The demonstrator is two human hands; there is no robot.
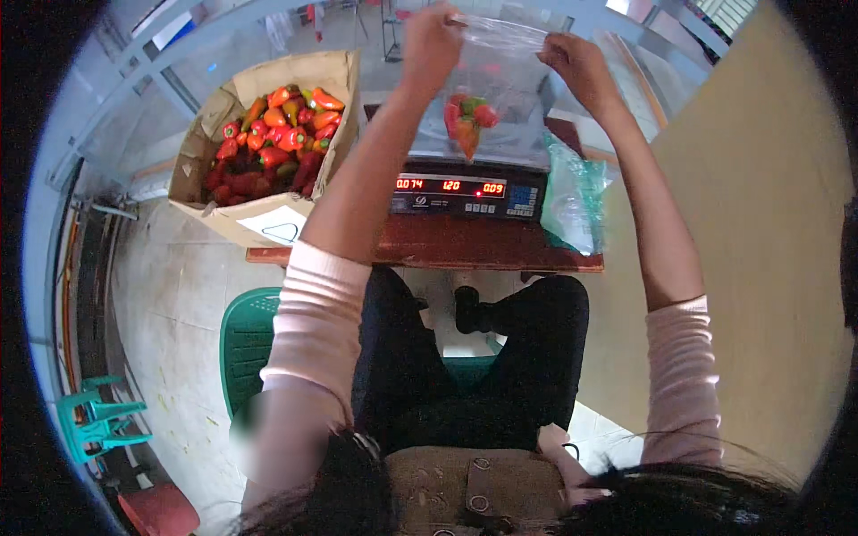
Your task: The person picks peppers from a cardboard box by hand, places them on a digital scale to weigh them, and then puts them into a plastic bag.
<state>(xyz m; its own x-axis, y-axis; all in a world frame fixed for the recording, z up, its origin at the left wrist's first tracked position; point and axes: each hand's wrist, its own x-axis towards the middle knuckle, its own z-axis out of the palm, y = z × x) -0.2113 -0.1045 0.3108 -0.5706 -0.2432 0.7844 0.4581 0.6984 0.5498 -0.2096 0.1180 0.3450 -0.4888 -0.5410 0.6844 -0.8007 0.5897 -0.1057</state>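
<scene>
My left hand (434,47) and my right hand (575,63) pinch the two upper corners of a clear plastic bag (513,74), its top edge stretched between them. Several red, orange and green peppers (468,134) lie in the lower part of the bag. Beneath it is a digital weighing scale (462,194) with lit red figures. Left of the scale, an open cardboard box (255,221) holds many red and orange peppers (275,137). Right beside the scale lie crumpled green and clear plastic bags (576,201).
The scale stands on a reddish-brown wooden table (482,244). A green plastic chair (248,342) is at the left, with smaller-looking green stools (100,419) and a red seat (161,509) farther off. A broad tan surface (751,234) fills the right side.
</scene>
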